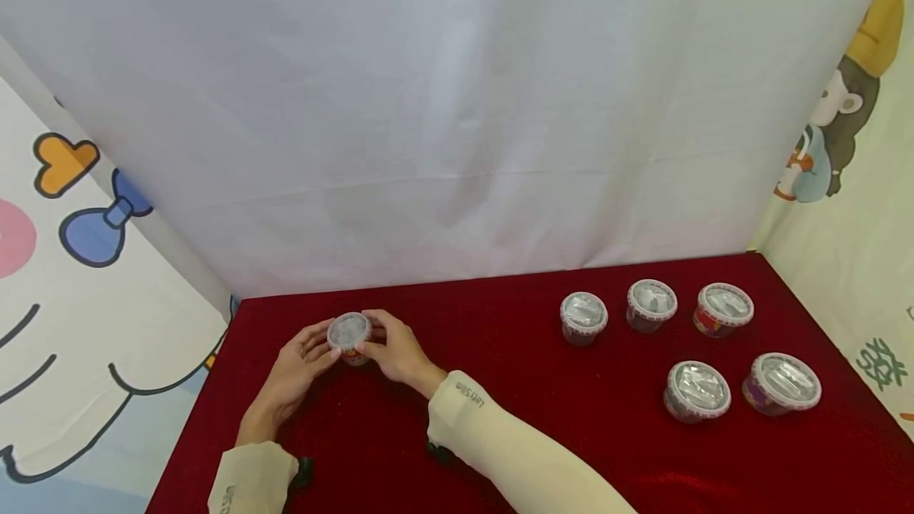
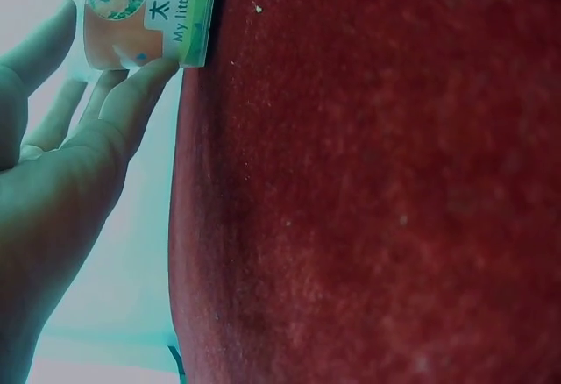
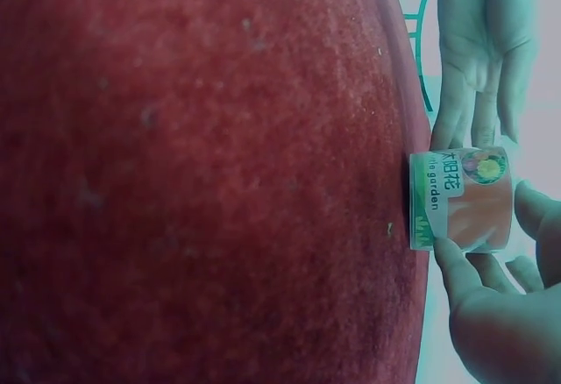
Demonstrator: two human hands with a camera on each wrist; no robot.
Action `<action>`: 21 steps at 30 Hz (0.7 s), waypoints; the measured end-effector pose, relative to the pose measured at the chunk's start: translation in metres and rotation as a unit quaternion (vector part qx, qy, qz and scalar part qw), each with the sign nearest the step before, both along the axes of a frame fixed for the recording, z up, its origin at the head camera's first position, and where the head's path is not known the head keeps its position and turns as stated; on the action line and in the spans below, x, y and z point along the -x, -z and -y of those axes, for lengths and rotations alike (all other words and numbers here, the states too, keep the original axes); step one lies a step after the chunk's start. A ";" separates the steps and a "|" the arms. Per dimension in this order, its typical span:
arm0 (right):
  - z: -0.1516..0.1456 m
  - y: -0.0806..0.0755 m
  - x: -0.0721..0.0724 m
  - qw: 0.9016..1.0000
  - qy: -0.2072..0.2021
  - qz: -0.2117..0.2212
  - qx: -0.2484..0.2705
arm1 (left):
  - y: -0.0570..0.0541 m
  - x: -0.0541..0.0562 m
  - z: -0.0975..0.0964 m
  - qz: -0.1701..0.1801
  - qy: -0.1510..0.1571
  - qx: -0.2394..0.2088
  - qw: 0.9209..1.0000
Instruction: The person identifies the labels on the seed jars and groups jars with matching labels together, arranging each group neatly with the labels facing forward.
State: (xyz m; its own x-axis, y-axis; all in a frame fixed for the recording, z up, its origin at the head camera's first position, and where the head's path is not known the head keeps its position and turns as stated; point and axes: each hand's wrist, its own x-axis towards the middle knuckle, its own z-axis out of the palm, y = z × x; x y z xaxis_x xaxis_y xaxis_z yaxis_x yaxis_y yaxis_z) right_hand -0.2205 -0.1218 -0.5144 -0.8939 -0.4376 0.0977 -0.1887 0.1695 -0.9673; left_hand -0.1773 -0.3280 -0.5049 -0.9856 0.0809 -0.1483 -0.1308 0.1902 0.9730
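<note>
A small round planting tub [image 1: 349,331] with a pale lid stands on the red cloth at the left of the table. My left hand [image 1: 291,371] holds its left side, thumb toward the front and fingers behind. On the opposite side, my right hand [image 1: 401,349] grips the same tub between thumb and fingers. The left wrist view shows the tub's printed label [image 2: 140,3], with flowers and "My little garden" lettering. Seen from the right wrist, the tub [image 3: 465,200] sits upright against the red cloth, with a hand on either side.
Several similar lidded tubs stand at the right: one [image 1: 584,317] nearest the middle, others [image 1: 652,304] [image 1: 724,309] along the back, and two more [image 1: 697,391] [image 1: 781,383] in front. A white curtain [image 1: 443,117] hangs behind the red table [image 1: 485,355].
</note>
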 end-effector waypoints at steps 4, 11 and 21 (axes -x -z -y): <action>-0.001 0.000 -0.001 1.000 0.002 -0.009 -0.018 | 0.001 0.000 0.001 -0.003 0.003 -0.002 1.000; -0.006 0.002 -0.002 1.000 -0.015 -0.006 -0.024 | 0.001 -0.004 0.001 -0.015 0.008 0.014 1.000; -0.030 -0.012 0.001 1.000 -0.023 0.009 0.005 | -0.007 -0.013 -0.002 -0.063 -0.045 0.003 0.997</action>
